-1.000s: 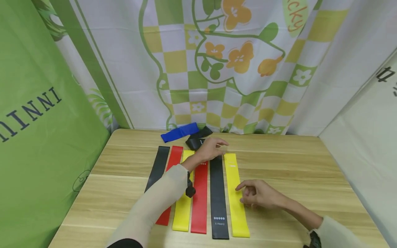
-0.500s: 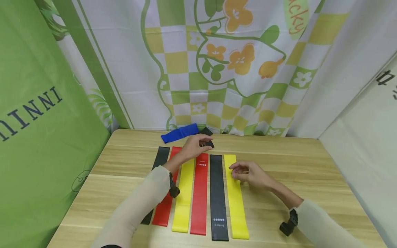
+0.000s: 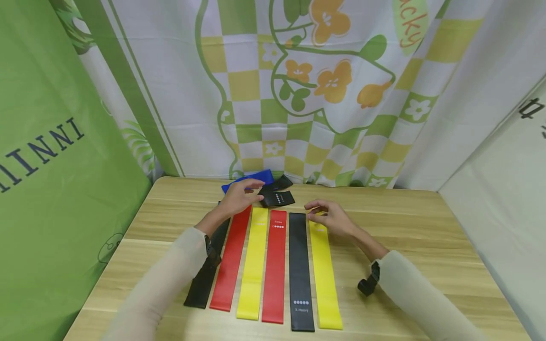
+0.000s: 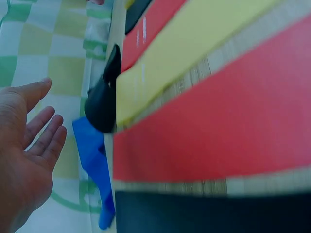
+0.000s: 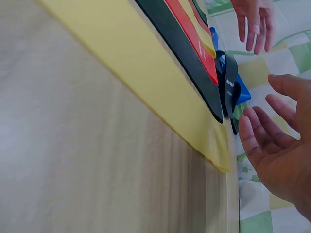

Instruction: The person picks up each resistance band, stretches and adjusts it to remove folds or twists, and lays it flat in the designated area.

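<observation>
Flat resistance bands lie side by side: a black band (image 3: 204, 279) at far left, a red band (image 3: 232, 265), a yellow band (image 3: 251, 270), another red band (image 3: 274, 270), a black band (image 3: 301, 270) marked "X.Heavy" and a yellow band (image 3: 326, 279) at right. My left hand (image 3: 240, 198) hovers over the far ends of the left ones, fingers apart and nothing in them. Over the far end of the rightmost yellow band is my right hand (image 3: 332, 217), its fingers loosely bent and holding nothing; contact with the band cannot be made out.
Behind the row, a folded black band (image 3: 279, 198) lies partly curled beside a blue band (image 3: 261, 177), which my left hand partly covers. The wooden table (image 3: 396, 246) meets a patterned curtain (image 3: 294, 118) at its back edge.
My left hand has moved left, from above the right-hand bands toward the left ones. My right hand has gone farther up along the rightmost yellow band to its far end.
</observation>
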Motion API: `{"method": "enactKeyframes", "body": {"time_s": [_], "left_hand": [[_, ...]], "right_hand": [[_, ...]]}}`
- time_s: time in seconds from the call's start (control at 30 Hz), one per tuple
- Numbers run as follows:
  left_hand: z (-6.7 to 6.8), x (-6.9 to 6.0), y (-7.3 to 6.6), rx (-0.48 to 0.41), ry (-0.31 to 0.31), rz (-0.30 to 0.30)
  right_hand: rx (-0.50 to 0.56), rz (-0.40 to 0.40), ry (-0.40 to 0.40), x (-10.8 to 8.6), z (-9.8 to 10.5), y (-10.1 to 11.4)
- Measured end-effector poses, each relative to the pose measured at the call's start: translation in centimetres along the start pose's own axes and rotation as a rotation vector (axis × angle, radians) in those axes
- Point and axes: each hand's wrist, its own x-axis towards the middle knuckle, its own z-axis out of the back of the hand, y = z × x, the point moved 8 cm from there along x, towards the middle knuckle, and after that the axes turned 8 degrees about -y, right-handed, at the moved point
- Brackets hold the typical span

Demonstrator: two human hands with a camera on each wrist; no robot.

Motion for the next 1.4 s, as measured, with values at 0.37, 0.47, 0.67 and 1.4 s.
{"method": "enactKeyframes", "body": {"time_s": [0.37,0.47,0.67,1.4], "left_hand": [[0.1,-0.3,2.1,0.035,0.056,0.042],[-0.1,-0.4,2.6,0.052,0.065,0.050],[-0.6,-0.4,3.3,0.070,0.091,0.056],[-2.5,0.5,3.8,0.130,0.114,0.109]], "right_hand": [[-0.002,-0.075,-0.109,3.3,-0.7,-1.1],[-0.017,-0.104,-0.129,3.9,-1.2,-1.4],[0.003,-0.155,-0.172,4.8,-1.8,-1.9],[-0.107,-0.207,-0.309,7.0,-3.6,-2.5]]}}
